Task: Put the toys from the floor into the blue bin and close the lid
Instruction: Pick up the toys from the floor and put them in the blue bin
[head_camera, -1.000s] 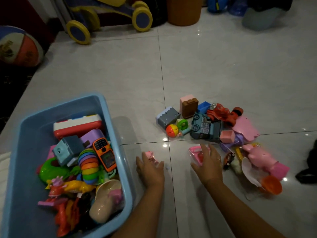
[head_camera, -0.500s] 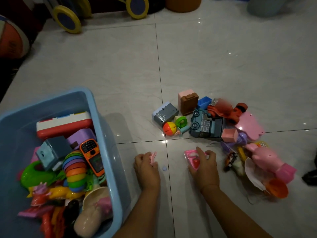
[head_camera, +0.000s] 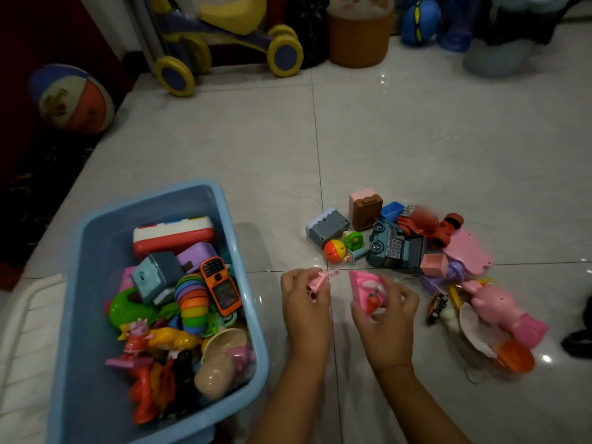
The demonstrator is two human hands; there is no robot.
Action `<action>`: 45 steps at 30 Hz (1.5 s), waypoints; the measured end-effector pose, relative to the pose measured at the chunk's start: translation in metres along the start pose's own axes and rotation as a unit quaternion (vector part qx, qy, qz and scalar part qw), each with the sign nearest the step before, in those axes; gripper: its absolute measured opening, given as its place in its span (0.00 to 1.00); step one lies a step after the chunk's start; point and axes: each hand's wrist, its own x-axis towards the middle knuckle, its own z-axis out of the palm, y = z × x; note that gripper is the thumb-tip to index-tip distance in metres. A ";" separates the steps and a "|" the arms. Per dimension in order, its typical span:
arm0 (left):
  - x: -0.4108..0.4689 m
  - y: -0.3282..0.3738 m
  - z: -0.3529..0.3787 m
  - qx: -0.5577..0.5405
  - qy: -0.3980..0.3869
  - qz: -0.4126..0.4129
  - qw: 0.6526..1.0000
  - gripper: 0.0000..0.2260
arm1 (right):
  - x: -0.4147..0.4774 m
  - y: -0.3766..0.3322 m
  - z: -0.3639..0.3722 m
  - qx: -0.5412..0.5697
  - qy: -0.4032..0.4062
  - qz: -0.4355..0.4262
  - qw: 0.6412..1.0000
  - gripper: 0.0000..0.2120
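The blue bin (head_camera: 248,293) stands open at the lower left, holding several toys, among them an orange toy phone (head_camera: 221,285) and a rainbow ring stack (head_camera: 191,302). Just right of the bin my left hand (head_camera: 304,302) grips a small pink toy piece (head_camera: 317,281). My right hand (head_camera: 384,310) holds a pink wedge-shaped toy with a red strawberry on it (head_camera: 365,291), lifted off the floor. Further right a heap of toys lies on the tiles: a grey block (head_camera: 326,227), a dark blue car (head_camera: 392,248), a red vehicle (head_camera: 429,224), a pink pig figure (head_camera: 499,307).
A white slatted item (head_camera: 28,331) lies left of the bin. A striped ball (head_camera: 72,97), a ride-on toy with yellow wheels (head_camera: 224,43), an orange basket (head_camera: 358,33) and more objects line the far side. A dark object (head_camera: 579,334) sits at the right edge.
Both hands have closed on their pink toys and lifted them off the floor. The camera has tilted up, showing more of the far side.
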 end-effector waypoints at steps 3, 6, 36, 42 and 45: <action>0.012 0.026 -0.046 0.001 0.077 0.048 0.996 0.08 | -0.019 -0.049 0.002 0.048 -0.020 -0.057 0.997 0.30; 0.023 0.024 -0.102 0.023 0.156 0.044 0.986 0.07 | -0.051 -0.096 0.015 0.092 -0.067 -0.110 0.987 0.31; 0.001 -0.091 0.065 0.190 -0.098 -0.114 0.970 0.23 | 0.105 0.033 0.050 -0.175 -0.151 -0.103 0.968 0.36; 0.016 -0.109 0.077 0.204 -0.058 -0.112 0.971 0.20 | 0.137 0.041 0.089 -0.247 -0.176 -0.157 0.940 0.39; 0.011 -0.116 0.071 0.213 -0.061 -0.085 0.971 0.20 | 0.140 0.040 0.100 -0.275 -0.182 -0.147 0.932 0.38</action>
